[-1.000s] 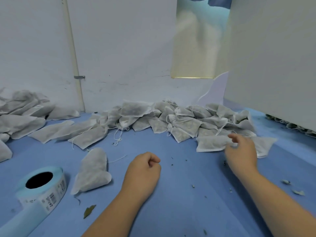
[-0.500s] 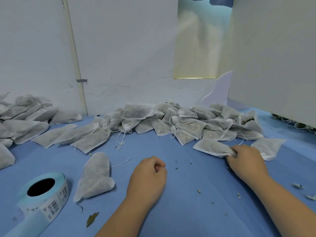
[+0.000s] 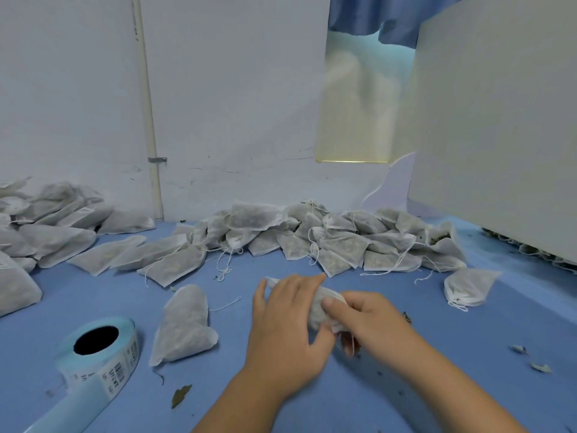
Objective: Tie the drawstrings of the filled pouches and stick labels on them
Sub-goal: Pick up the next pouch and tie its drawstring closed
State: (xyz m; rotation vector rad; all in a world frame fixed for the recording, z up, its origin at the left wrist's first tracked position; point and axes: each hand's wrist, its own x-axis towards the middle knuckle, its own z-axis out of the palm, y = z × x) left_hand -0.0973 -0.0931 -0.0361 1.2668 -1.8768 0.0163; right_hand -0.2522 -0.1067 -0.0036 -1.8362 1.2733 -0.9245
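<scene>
A blue counter (image 3: 468,345) fills the lower half of the view and meets a white wall (image 3: 234,104) at 12 o'clock. A pale board (image 3: 499,120) stands at 2 o'clock. A long pile (image 3: 327,242) of filled white pouches lies along the foot of the wall at 12 o'clock, loose strings trailing from it toward the person. A second pile (image 3: 46,226) sits at 9 o'clock. At 7 o'clock a label roll (image 3: 100,354) lies on its side, its blue strip running off the bottom edge, barcodes showing. A loose pouch (image 3: 184,323) lies flat just right of the roll, and a right pouch (image 3: 468,284) lies alone at 3 o'clock, its neck gathered.

At the centre both hands meet on one pouch (image 3: 317,310), just above the counter. The left hand (image 3: 287,323) wraps over its left end, fingers on top and thumb on the near side. The right hand (image 3: 368,320) pinches its right end, thumb on top and fingers curled beneath. A dry leaf (image 3: 180,395) lies at 6 o'clock.
</scene>
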